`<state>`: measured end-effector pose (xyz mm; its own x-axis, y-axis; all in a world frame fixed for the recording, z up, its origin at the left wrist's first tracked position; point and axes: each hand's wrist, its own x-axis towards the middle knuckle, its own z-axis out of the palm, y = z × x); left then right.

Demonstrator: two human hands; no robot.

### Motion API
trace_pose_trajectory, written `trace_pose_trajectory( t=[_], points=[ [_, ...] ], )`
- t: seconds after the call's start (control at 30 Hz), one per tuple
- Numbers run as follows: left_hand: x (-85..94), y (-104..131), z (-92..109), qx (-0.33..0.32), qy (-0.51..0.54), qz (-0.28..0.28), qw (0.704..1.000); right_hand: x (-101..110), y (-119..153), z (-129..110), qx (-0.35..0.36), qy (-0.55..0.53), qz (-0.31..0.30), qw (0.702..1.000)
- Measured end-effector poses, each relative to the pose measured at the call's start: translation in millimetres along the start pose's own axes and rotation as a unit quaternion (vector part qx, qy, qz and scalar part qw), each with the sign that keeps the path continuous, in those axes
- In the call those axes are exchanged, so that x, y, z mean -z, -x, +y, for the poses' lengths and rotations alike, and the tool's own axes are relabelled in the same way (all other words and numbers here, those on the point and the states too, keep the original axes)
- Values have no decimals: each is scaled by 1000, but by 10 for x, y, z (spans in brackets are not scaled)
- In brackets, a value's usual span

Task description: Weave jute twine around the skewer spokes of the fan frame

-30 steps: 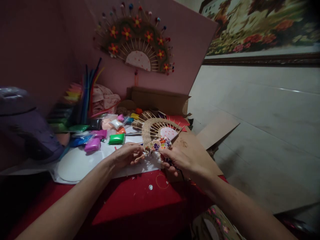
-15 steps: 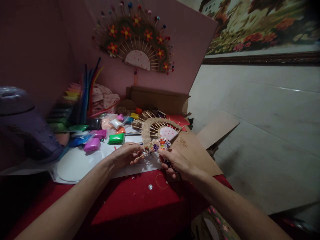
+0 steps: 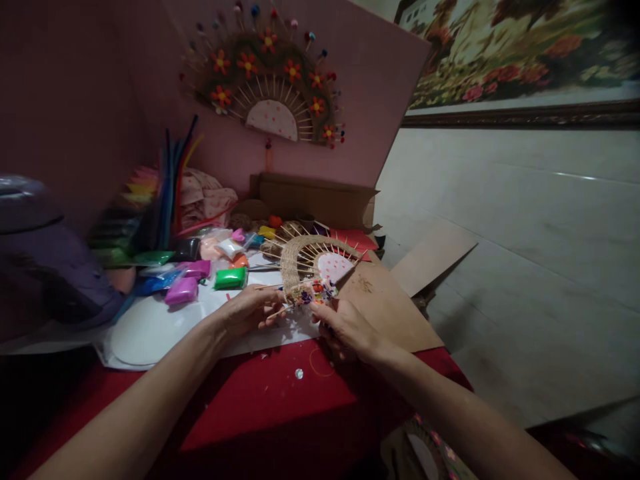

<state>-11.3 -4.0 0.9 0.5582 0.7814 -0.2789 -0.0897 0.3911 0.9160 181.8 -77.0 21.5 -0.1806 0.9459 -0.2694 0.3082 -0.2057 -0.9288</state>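
A half-round fan [image 3: 290, 263] of thin wooden sticks, with a band of woven twine and a dotted pink-white centre, is held tilted over the table. My left hand [image 3: 255, 308] is closed on the fan's left lower edge, where stick ends poke out between the fingers. My right hand [image 3: 345, 325] pinches a strip of floral fabric [image 3: 306, 297] between thumb and fingers, against the lower end of the twine band. The lower fingers of my right hand are curled and in shadow, so what lies in them is hidden.
Packets of coloured clay, such as a green packet [image 3: 231, 278], lie behind my left hand. A white disc [image 3: 145, 333] rests at left beside a purple container [image 3: 45, 260]. Cardboard [image 3: 395, 310] covers the right side. A finished fan [image 3: 270, 87] hangs on the wall.
My right hand has shifted slightly left and turned, and the floral strip now sits lower and more bunched at the fan's edge. My left hand keeps its hold.
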Motion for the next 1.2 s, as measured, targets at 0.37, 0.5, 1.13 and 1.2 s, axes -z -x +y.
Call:
trace_pose_trajectory(
  t=[0.37, 0.5, 1.13, 1.2],
  points=[
    [9, 1, -4, -6, 10, -9, 1000, -20, 33, -21, 37, 88, 37, 995],
    [13, -8, -12, -4, 21, -5, 1000, -21, 49, -19, 46, 84, 44, 994],
    [-8, 19, -7, -1, 20, 6, 1000, 6, 62, -139, 128, 209, 66, 967],
    [-17, 26, 2, 0, 18, 10, 1000, 1, 85, -151, 164, 218, 58, 960]
  ],
)
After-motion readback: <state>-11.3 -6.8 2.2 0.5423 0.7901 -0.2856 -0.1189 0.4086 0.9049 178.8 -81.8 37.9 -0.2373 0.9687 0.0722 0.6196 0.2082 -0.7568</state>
